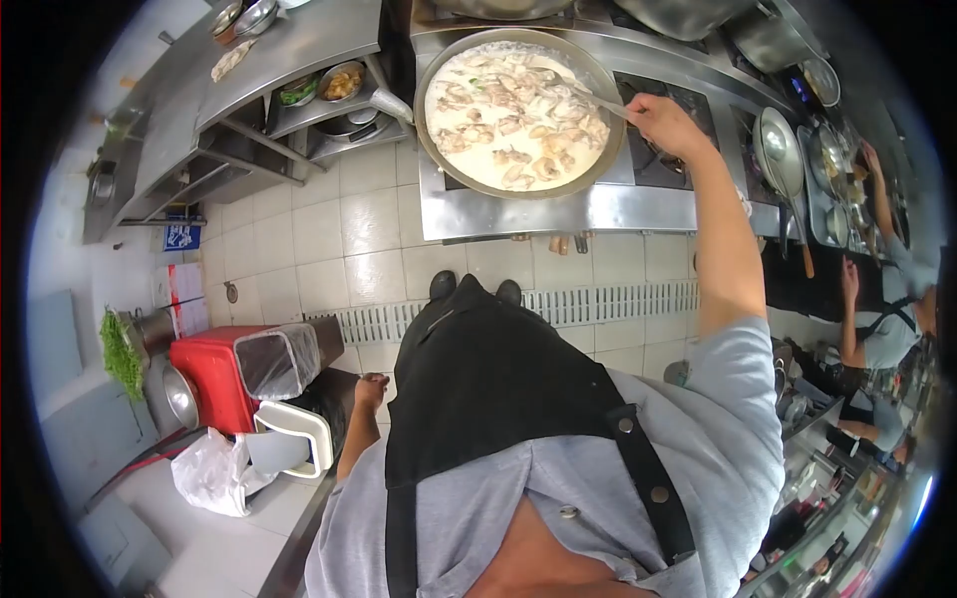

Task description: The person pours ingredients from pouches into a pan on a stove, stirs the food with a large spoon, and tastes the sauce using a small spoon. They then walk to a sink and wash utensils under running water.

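My right hand (663, 123) is closed around the handle of a metal spoon (601, 102) at the right rim of a wide pan (427, 141). The spoon's far end lies in a creamy white sauce (461, 108) with pieces of what looks like chicken or mushroom; the sauce partly hides its shape. The pan sits on a steel stove (558, 211). Low by my left side hangs my left hand (371, 390), its fingers curled and nothing visible in them. Near it stands a bin lined with clear plastic (279, 361).
A steel table (309, 62) stands left of the stove, with bowls (342, 82) on its lower shelf. A red bin (207, 371) and a white bag (213, 472) are at the lower left. A strainer (778, 149) lies right of the burners, near a co-worker's arm (850, 299).
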Demonstrator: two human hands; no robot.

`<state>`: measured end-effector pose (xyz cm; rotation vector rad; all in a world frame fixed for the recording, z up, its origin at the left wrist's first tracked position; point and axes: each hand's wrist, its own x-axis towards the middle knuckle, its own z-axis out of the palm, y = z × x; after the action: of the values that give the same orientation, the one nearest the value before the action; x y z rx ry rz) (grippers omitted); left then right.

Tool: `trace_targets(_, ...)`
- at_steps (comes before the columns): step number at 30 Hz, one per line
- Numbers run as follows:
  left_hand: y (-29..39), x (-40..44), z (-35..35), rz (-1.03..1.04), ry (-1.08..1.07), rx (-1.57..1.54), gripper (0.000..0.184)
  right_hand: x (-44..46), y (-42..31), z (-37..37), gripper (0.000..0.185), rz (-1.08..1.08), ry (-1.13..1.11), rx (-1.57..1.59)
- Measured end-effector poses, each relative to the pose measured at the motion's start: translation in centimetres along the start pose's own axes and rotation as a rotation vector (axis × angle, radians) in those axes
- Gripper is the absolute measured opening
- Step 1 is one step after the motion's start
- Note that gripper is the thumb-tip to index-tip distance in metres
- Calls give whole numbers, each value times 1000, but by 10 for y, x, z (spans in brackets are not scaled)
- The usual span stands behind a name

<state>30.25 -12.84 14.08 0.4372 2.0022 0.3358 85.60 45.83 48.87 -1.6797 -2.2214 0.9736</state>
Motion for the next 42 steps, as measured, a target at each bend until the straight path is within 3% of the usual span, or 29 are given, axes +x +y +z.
trace_targets(4, 29, 14, -8, 32, -10, 41, 26, -49, -19, -12, 20, -152, 158, -188)
trace_targets(7, 73, 38, -16, 163, -4, 120, 28, -83, -59, -15, 21, 22, 216, -361)
trace_targets(14, 151, 75, -26, 487, -18, 120, 29, -140, -99, -16, 21, -56, 367, -518)
trace_targets(17, 164, 71, -30, 460, -44, 121, 30, -145, -104, -8, 19, -81, 315, -541)
trace_targets(20, 149, 81, -35, 443, -20, 334, 31, -128, -99, 19, 22, -31, 222, -650)
trace_targets(23, 138, 76, -43, 315, -56, 430, 33, -103, -87, 43, 27, -21, 178, -714)
trace_targets(29, 74, 112, -51, 141, -77, 123, 32, -116, -93, 47, 31, -58, 309, -700)
trace_targets(32, 80, 109, -57, 197, -67, 165, 31, -152, -128, 19, 27, 49, 336, -663)
trace_targets(35, 68, 127, -49, 216, -95, 58, 31, -172, -123, 10, 31, -7, 312, -679)
trace_targets(38, 123, 84, -52, 255, -86, 264, 31, -161, -108, 28, 25, -33, 311, -709)
trace_targets(42, 129, 102, -43, 336, -133, 198, 32, -140, -94, 49, 23, 24, 278, -665)
